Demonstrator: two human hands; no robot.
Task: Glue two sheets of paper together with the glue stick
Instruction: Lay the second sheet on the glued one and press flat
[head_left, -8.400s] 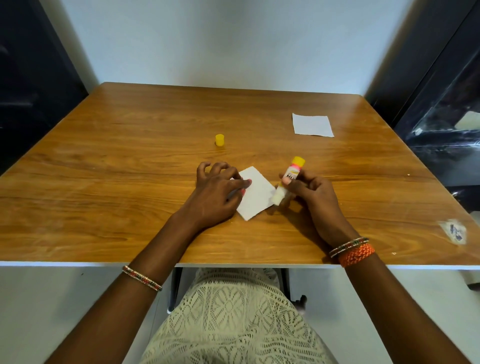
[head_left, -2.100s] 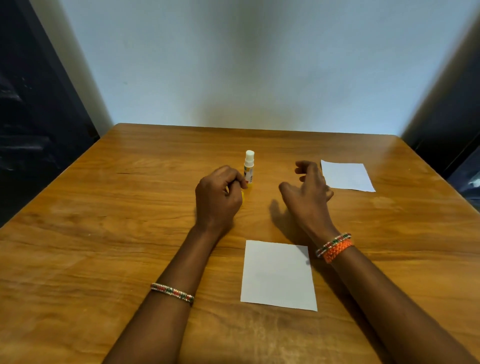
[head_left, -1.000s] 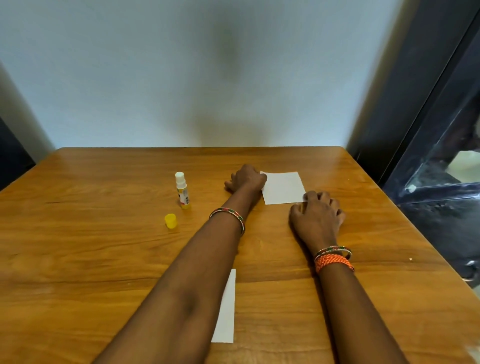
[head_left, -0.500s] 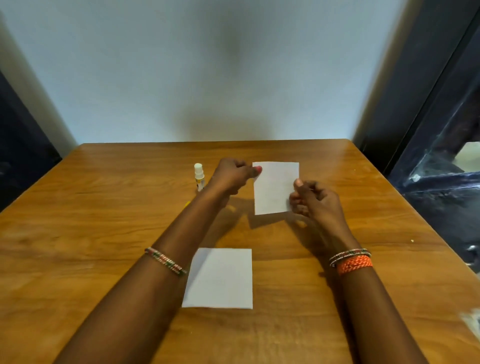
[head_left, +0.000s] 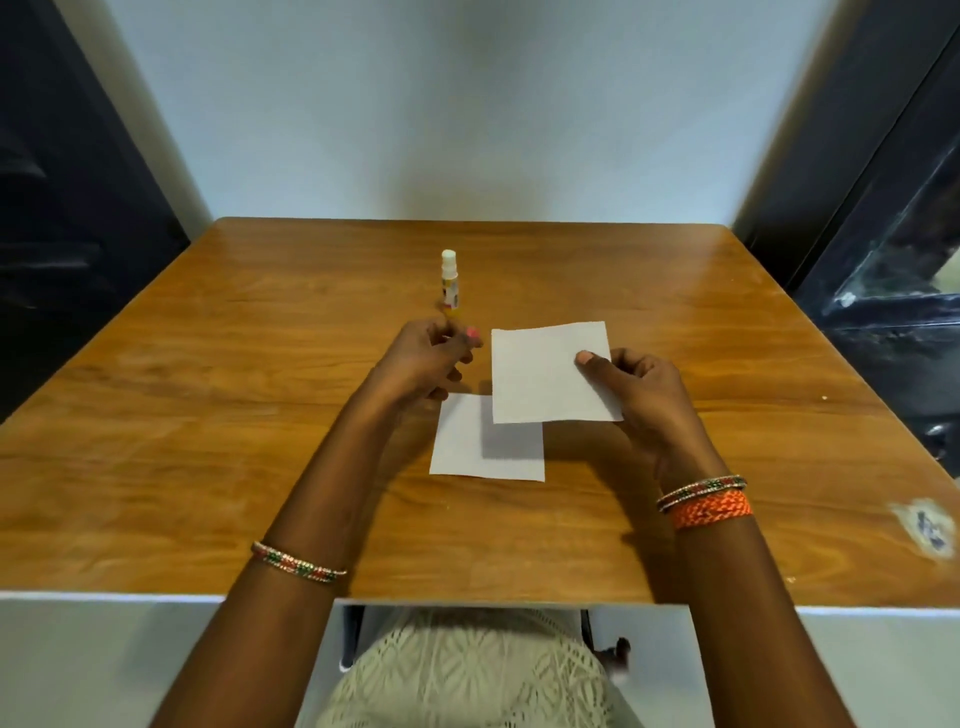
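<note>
The right hand (head_left: 644, 400) pinches a white sheet of paper (head_left: 545, 376) by its right edge, thumb on top and fingers beneath, holding it raised above the wooden table (head_left: 208, 441). This upper sheet casts a shadow on a second white sheet (head_left: 462, 447), which lies flat on the table just below it, toward 7 o'clock, partly covered from view at its upper right corner. The left hand (head_left: 423, 358) sits at 9 o'clock from the raised sheet, fingers curled loosely inward, close to the paper's left edge; whether it grips anything cannot be told. The glue stick (head_left: 450, 278) stands upright and uncapped at 12 o'clock from the left hand, apart from both sheets. Beaded bangles (head_left: 298, 564) circle the left wrist; an orange woven band (head_left: 711, 509) circles the right.
</note>
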